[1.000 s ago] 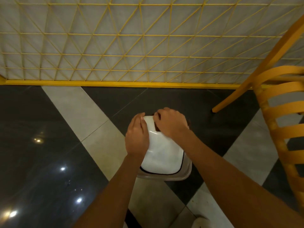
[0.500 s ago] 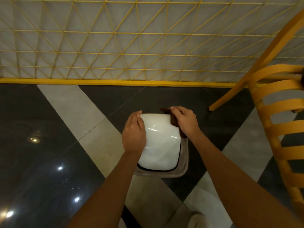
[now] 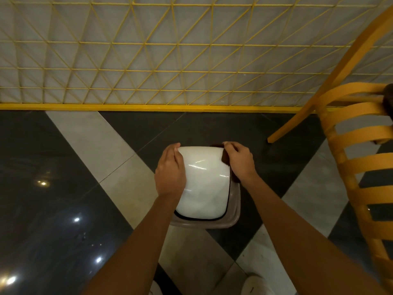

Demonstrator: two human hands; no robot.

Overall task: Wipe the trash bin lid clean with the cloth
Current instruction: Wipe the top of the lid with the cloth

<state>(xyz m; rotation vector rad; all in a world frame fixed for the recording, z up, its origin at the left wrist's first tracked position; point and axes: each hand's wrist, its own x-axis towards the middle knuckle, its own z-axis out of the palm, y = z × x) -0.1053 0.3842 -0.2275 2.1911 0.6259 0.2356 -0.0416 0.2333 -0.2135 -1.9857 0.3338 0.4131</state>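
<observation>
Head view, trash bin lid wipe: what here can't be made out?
- Cloth: mostly hidden under the right hand; only dark edges show.
- Lid left edge: covered by the left hand.
- Bin body: hidden beneath the lid; only its rim shows.
- Chair: cut off by the right edge.
- Dirt on the lid: glare hides it.

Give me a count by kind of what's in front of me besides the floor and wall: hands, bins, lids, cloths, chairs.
Hands: 2, left hand and right hand
Bin: 1
White lid: 1
Dark cloth: 1
Yellow chair: 1
Total: 6
</observation>
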